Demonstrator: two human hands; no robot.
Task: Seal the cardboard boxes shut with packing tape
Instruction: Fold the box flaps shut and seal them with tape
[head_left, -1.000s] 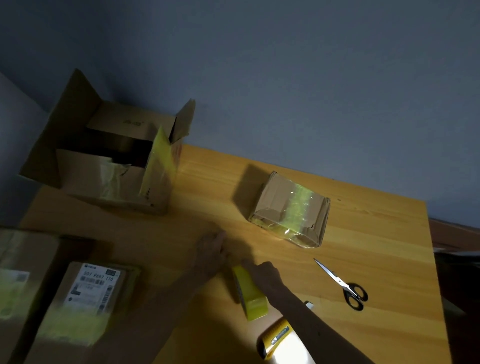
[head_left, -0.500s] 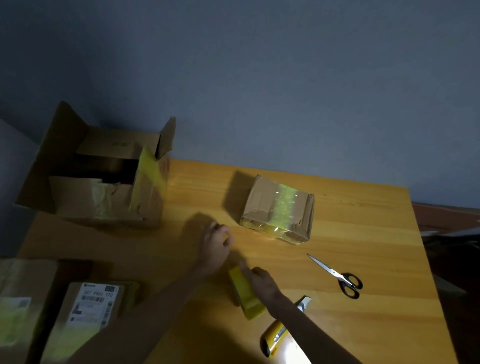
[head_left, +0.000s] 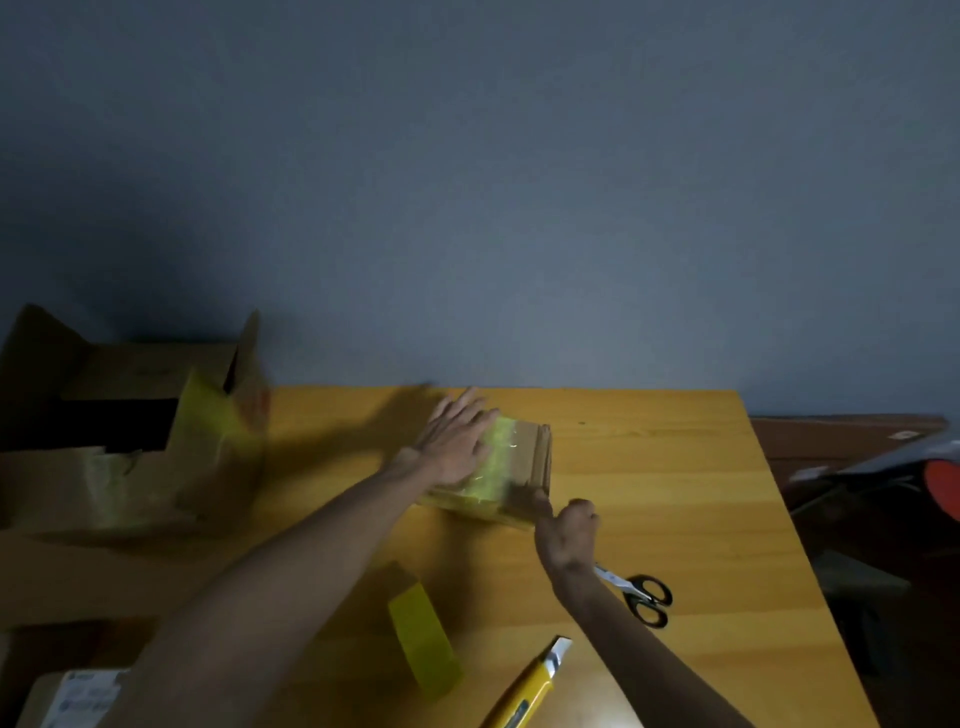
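Note:
A small cardboard box with a band of yellowish tape across its top sits in the middle of the wooden table. My left hand lies flat on the box's top with fingers spread. My right hand touches the box's near right corner with its thumb, the other fingers curled and holding nothing. The yellow tape roll stands on its edge on the table near me, free of both hands.
A large open cardboard box with raised flaps stands at the back left. Black-handled scissors lie right of my right forearm. A yellow utility knife lies at the near edge. A labelled parcel sits at the bottom left.
Both hands left the tape roll and moved forward to the small taped box. My left hand now lies on its top and my right hand touches its corner. The camera tilted upward.

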